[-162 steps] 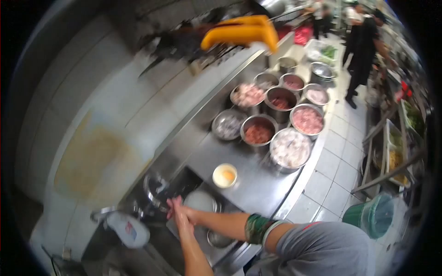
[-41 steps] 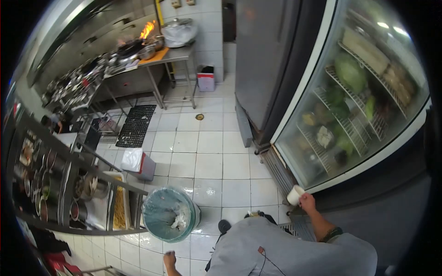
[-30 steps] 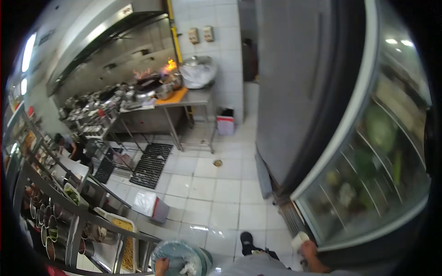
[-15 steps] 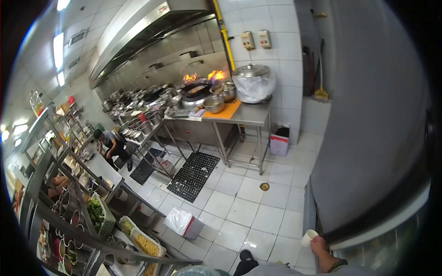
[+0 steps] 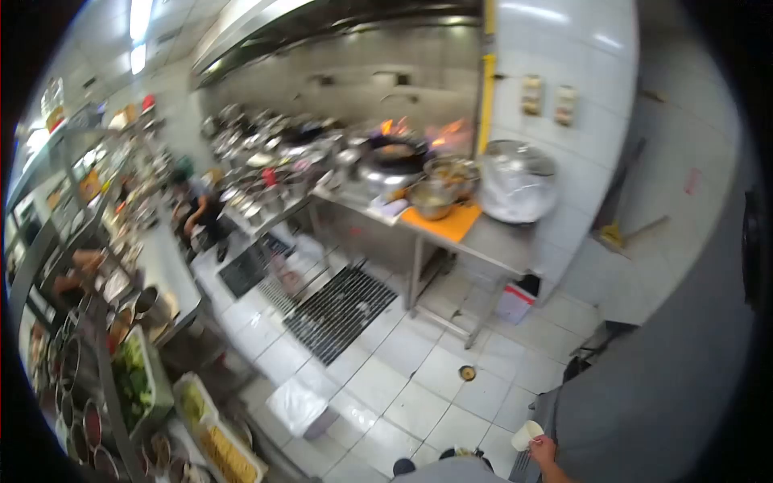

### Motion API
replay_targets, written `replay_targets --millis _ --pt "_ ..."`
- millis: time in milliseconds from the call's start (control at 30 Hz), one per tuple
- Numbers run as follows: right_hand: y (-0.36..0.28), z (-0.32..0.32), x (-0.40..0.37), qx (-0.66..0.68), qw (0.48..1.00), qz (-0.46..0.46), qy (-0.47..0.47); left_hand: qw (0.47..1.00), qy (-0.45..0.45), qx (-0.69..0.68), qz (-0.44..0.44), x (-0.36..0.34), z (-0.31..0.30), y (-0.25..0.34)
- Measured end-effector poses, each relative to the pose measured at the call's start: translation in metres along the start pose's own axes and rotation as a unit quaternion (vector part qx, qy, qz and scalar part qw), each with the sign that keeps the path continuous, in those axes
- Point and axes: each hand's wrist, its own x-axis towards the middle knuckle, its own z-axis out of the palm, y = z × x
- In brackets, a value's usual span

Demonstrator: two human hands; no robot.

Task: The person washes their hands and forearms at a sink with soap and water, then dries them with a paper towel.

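My right hand (image 5: 544,452) is at the bottom right, with its fingers closed on the rim of a small white cup (image 5: 526,435). The cup is held over the tiled floor, tilted a little so that part of its inside shows. What it contains, if anything, I cannot make out. A large grey panel (image 5: 644,394) stands just to the right of this hand. My left hand is out of view.
A steel table (image 5: 501,241) bears a bagged pot (image 5: 518,187) and metal bowls. Beyond it, flames (image 5: 394,127) rise by a wok (image 5: 391,153). A lidless-looking bin (image 5: 302,405) and black mat (image 5: 342,312) lie on the floor. Shelves with food tubs (image 5: 229,451) line the left; a person (image 5: 197,216) crouches farther back.
The view has shifted nearer the cooking line and turned, showing more of the recess with the broom. My right hand keeps hold of the cup, now slightly farther left and lower in view.
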Motion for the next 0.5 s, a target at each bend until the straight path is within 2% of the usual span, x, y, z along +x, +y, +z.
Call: replay_targets --millis 33,67,100,133,167,267,333,367,433,467,500 --pt "0.012 0.005 0.01 0.001 1.0 0.005 0.012 0.988 -0.065 0.044 -0.135 0.014 -0.007 0.018" --pt "0.022 0.008 0.021 -0.033 0.999 -0.003 -0.031 0.961 -0.116 0.12 -0.222 0.031 -0.009 0.036" --pt "0.03 0.009 0.036 -0.035 0.999 0.008 -0.04 0.974 -0.069 0.111 -0.182 0.037 -0.016 0.054" --pt "0.034 0.011 0.056 -0.033 0.998 0.018 -0.043 0.97 -0.092 0.104 -0.198 0.049 -0.013 0.046" --pt "0.035 0.018 0.072 -0.057 0.996 0.008 -0.073 0.958 -0.035 0.049 -0.282 0.064 -0.035 0.093" --pt "0.038 0.043 0.115 -0.087 0.994 0.034 -0.05 0.945 0.003 0.016 -0.327 0.084 -0.044 0.11" --pt "0.043 0.081 0.145 -0.044 0.995 -0.09 0.004 0.926 0.041 -0.026 -0.373 0.087 -0.057 0.131" --pt "0.04 0.098 0.169 -0.046 0.996 -0.078 -0.008 0.922 0.04 -0.013 -0.385 0.085 -0.059 0.133" --pt "0.022 0.13 0.246 -0.193 0.967 -0.037 -0.162 0.902 0.001 -0.046 -0.43 0.068 -0.044 0.13" --pt "-0.042 0.155 0.248 -0.168 0.97 -0.017 -0.173 0.9 0.025 -0.053 -0.433 0.059 -0.03 0.125" --pt "-0.11 0.175 0.242 -0.258 0.95 -0.081 -0.157 0.897 0.048 -0.063 -0.434 0.052 -0.016 0.119"
